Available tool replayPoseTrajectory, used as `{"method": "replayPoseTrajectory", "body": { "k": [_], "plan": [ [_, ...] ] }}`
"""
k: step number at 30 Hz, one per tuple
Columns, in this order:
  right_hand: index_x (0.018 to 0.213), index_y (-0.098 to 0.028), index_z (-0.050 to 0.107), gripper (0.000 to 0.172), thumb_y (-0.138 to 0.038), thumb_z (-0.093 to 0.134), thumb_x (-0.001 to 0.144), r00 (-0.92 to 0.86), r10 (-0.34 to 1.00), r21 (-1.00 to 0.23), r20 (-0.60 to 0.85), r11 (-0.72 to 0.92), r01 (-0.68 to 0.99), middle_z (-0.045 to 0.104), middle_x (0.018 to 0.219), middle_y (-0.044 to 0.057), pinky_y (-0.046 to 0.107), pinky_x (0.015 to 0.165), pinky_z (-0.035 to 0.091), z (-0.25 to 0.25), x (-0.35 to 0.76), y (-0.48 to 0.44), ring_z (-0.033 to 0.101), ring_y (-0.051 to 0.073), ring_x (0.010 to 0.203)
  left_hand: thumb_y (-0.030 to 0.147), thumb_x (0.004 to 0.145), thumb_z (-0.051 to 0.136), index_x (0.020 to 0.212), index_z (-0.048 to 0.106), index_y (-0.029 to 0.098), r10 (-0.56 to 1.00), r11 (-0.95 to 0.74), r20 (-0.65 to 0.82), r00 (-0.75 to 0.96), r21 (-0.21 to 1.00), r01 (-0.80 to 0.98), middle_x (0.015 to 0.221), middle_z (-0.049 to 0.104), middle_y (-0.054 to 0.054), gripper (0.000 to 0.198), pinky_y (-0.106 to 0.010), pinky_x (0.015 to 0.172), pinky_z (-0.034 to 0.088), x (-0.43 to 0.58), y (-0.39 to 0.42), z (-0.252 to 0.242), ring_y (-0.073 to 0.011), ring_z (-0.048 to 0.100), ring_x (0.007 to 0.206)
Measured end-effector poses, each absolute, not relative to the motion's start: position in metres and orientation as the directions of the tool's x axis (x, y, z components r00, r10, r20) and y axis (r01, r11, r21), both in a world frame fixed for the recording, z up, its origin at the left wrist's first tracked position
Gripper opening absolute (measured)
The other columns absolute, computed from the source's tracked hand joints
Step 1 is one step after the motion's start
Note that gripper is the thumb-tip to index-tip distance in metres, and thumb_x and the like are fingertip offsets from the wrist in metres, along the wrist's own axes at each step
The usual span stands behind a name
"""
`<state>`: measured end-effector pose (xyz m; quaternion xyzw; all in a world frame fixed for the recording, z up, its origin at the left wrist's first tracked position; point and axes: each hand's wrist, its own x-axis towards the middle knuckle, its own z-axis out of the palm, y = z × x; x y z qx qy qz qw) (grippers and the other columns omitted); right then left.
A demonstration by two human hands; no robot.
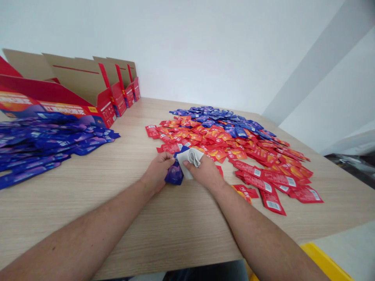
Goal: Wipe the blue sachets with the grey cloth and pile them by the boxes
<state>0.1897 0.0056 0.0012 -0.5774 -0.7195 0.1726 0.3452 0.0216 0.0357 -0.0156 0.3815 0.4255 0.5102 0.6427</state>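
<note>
My left hand [158, 171] grips a blue foil sachet [175, 174] by its edge, just above the wooden table [88, 203]. My right hand [205, 171] presses a folded white cloth [189, 161] onto the top of that sachet, so the cloth hides its upper part. Both hands are close together, just in front of a wide spread of red sachets [249, 160]. Several blue sachets [218, 119] lie beyond the red ones, and a heap of blue sachets [49, 142] lies far to my left.
Red and cardboard display boxes [108, 113] stand in a row at the table's back left, their lids raised. White walls rise behind the table. A yellow object [325, 262] shows below the table's front right edge.
</note>
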Motion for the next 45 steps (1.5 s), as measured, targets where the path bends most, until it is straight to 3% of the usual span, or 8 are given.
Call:
{"method": "replayPoseTrajectory", "body": {
  "k": [3, 7, 20, 24, 29, 33, 38, 45],
  "plan": [
    [0.105, -0.026, 0.07, 0.019, -0.036, 0.07, 0.088, -0.173, 0.944, -0.635, 0.282, 0.319, 0.704, 0.077, 0.1, 0.004, 0.033, 0.078, 0.052, 0.0, 0.19, 0.006, 0.071, 0.023, 0.09, 0.023, 0.063, 0.077, 0.075, 0.054, 0.018, 0.975, 0.208, -0.166, 0.145, 0.914, -0.348, 0.058, 0.058, 0.005, 0.027, -0.02, 0.048, 0.039, 0.022, 0.035, -0.014, -0.0093, 0.05, 0.049],
    [0.105, -0.025, 0.071, 0.018, -0.034, 0.066, 0.091, -0.062, 0.939, -0.633, 0.339, 0.276, 0.723, 0.077, 0.101, 0.005, 0.034, 0.082, 0.052, 0.0, 0.193, 0.008, 0.071, 0.023, 0.094, 0.024, 0.066, 0.076, 0.076, 0.054, 0.018, 0.978, 0.197, -0.157, 0.141, 0.918, -0.345, 0.058, 0.058, 0.005, 0.025, -0.02, 0.046, 0.039, 0.022, 0.033, -0.012, -0.0093, 0.048, 0.048],
    [0.105, -0.026, 0.073, 0.021, -0.038, 0.069, 0.088, -0.155, 0.946, -0.621, 0.285, 0.305, 0.722, 0.078, 0.094, 0.002, 0.033, 0.075, 0.053, 0.0, 0.198, 0.01, 0.071, 0.022, 0.085, 0.014, 0.069, 0.07, 0.073, 0.053, 0.018, 0.974, 0.206, -0.154, 0.167, 0.907, -0.368, 0.058, 0.055, 0.004, 0.018, -0.022, 0.047, 0.038, 0.024, 0.035, -0.013, -0.0096, 0.048, 0.048],
    [0.103, -0.023, 0.073, 0.023, -0.04, 0.066, 0.089, 0.005, 0.943, -0.631, 0.332, 0.218, 0.744, 0.078, 0.097, 0.005, 0.036, 0.08, 0.054, 0.002, 0.202, 0.013, 0.071, 0.025, 0.091, 0.013, 0.072, 0.066, 0.076, 0.053, 0.019, 0.972, 0.211, -0.158, 0.173, 0.912, -0.352, 0.059, 0.054, 0.004, 0.015, -0.021, 0.048, 0.037, 0.024, 0.033, -0.013, -0.0106, 0.049, 0.049],
    [0.105, -0.024, 0.073, 0.026, -0.042, 0.066, 0.088, -0.08, 0.935, -0.613, 0.345, 0.289, 0.735, 0.077, 0.097, 0.005, 0.036, 0.081, 0.054, 0.003, 0.204, 0.014, 0.071, 0.025, 0.091, 0.013, 0.072, 0.065, 0.075, 0.052, 0.019, 0.975, 0.168, -0.113, 0.191, 0.939, -0.301, 0.059, 0.053, 0.004, 0.014, -0.021, 0.048, 0.035, 0.025, 0.031, -0.014, -0.0094, 0.045, 0.048],
    [0.1, -0.023, 0.072, 0.022, -0.041, 0.066, 0.088, 0.027, 0.944, -0.634, 0.328, 0.199, 0.747, 0.077, 0.092, 0.005, 0.037, 0.079, 0.054, 0.002, 0.205, 0.015, 0.071, 0.026, 0.088, 0.014, 0.072, 0.065, 0.076, 0.052, 0.019, 0.974, 0.164, -0.111, 0.199, 0.947, -0.278, 0.06, 0.053, 0.004, 0.014, -0.021, 0.047, 0.034, 0.025, 0.03, -0.014, -0.0095, 0.045, 0.047],
    [0.107, -0.024, 0.071, 0.025, -0.04, 0.066, 0.089, -0.08, 0.941, -0.627, 0.33, 0.282, 0.726, 0.078, 0.102, 0.005, 0.037, 0.084, 0.054, 0.002, 0.202, 0.015, 0.072, 0.026, 0.095, 0.016, 0.072, 0.065, 0.075, 0.052, 0.019, 0.976, 0.135, -0.084, 0.203, 0.957, -0.256, 0.059, 0.052, 0.005, 0.014, -0.02, 0.046, 0.034, 0.024, 0.029, -0.013, -0.0084, 0.043, 0.047],
    [0.102, -0.025, 0.071, 0.021, -0.041, 0.067, 0.088, -0.105, 0.942, -0.631, 0.32, 0.294, 0.718, 0.077, 0.095, 0.003, 0.033, 0.077, 0.052, 0.001, 0.2, 0.013, 0.071, 0.023, 0.087, 0.015, 0.069, 0.066, 0.075, 0.052, 0.019, 0.975, 0.148, -0.096, 0.2, 0.952, -0.269, 0.06, 0.054, 0.005, 0.016, -0.021, 0.047, 0.036, 0.024, 0.028, -0.012, -0.009, 0.046, 0.048]
  ]
}}
